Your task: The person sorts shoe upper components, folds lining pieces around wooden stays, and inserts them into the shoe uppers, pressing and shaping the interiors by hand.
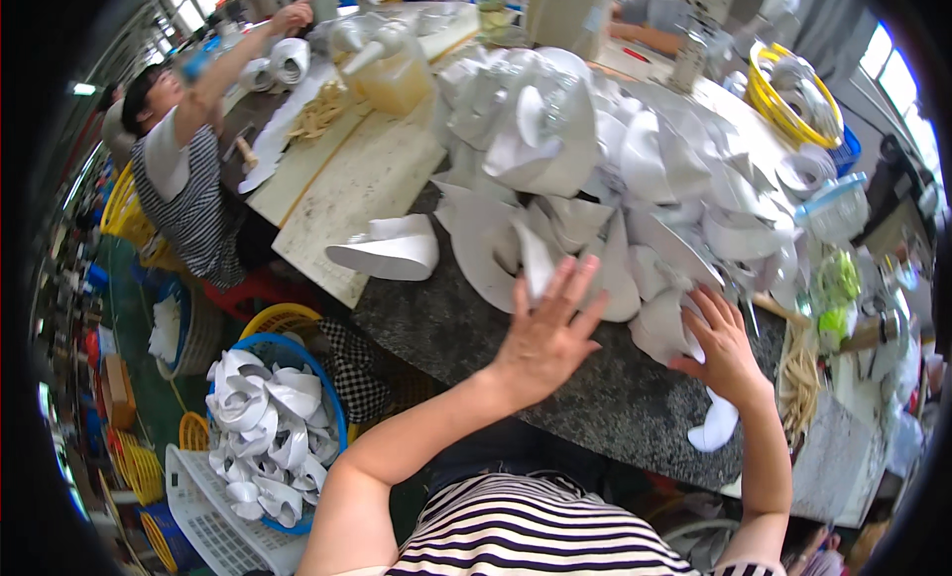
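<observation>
Striped shirt [531,526], lower centre. Our left hand [545,346] splayed at smooth, curled white pieces [654,165], mid-frame; right hand [726,353] against one, grip unclear.

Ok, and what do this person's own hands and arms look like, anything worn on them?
The left hand and right hand are ungloved, with no ring or watch discernible. The forearms are uncovered; the dark-and-white striped top appears short-sleeved.

Pile of white pieces [540,160] blocks way ahead of left hand [547,338] and right hand [729,353]. Dark tabletop [620,407] bare on near side, between hands. Lone white piece [389,254] obstructs left; small white piece [714,424] obstructs beside right wrist.
</observation>
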`<action>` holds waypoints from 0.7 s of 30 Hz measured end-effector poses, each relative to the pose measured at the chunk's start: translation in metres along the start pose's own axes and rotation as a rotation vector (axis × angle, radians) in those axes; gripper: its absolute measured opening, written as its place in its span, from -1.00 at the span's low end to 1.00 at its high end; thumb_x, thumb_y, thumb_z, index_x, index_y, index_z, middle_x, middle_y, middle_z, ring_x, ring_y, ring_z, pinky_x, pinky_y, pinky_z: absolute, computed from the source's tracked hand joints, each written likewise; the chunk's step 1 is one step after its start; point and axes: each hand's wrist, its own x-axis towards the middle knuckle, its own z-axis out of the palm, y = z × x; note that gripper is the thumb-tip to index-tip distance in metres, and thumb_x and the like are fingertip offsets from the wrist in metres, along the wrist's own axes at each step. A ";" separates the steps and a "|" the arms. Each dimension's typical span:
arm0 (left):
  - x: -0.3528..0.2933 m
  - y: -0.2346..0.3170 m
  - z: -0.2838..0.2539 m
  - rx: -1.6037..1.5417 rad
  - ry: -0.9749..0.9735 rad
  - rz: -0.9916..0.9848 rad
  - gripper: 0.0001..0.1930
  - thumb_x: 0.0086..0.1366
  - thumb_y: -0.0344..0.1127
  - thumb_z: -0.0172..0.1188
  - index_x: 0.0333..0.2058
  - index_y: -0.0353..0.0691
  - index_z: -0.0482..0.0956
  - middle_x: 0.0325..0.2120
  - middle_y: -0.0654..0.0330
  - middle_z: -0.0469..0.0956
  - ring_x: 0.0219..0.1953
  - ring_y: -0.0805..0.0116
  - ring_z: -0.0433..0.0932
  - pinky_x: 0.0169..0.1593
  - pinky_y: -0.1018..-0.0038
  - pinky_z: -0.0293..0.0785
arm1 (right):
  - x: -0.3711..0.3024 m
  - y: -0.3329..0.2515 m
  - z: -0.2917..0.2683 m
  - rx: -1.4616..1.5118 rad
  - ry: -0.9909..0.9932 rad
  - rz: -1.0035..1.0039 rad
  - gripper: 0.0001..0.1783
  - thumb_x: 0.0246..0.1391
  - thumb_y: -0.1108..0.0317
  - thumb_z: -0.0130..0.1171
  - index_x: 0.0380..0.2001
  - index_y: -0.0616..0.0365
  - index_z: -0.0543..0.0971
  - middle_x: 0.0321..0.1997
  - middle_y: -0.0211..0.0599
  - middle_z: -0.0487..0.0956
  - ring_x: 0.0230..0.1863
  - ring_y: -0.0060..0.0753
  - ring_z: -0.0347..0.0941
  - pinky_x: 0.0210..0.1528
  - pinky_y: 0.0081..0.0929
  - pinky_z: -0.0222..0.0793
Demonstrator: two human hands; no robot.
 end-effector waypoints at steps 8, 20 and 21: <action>0.000 0.034 -0.060 0.066 -0.035 -0.152 -0.51 0.19 -0.25 0.32 0.10 -0.15 0.51 0.35 -0.05 0.14 0.34 -0.07 0.16 0.32 0.02 0.04 | -0.053 -0.046 0.005 0.118 0.137 0.023 -0.57 -0.04 0.18 0.36 -0.13 0.14 0.54 -0.11 -0.26 0.56 -0.08 -0.16 0.49 -0.06 -0.26 0.41; 0.020 -0.002 0.019 -0.085 0.011 0.114 -0.70 0.30 -0.37 0.20 0.00 -0.29 0.54 0.09 -0.03 0.46 0.12 -0.01 0.44 0.22 0.17 0.31 | -0.184 -0.066 0.056 0.506 0.387 0.315 -0.85 0.07 0.31 0.28 -0.32 0.12 0.61 -0.37 -0.25 0.56 -0.28 -0.14 0.52 -0.24 -0.27 0.47; 0.015 -0.001 0.019 -0.144 0.121 0.115 -0.75 0.33 -0.39 0.17 -0.05 -0.32 0.57 -0.01 -0.02 0.55 0.05 0.01 0.52 0.16 0.21 0.38 | -0.194 -0.055 0.056 0.485 0.405 0.411 -0.87 0.07 0.33 0.28 -0.33 0.11 0.61 -0.38 -0.23 0.55 -0.29 -0.13 0.52 -0.25 -0.28 0.47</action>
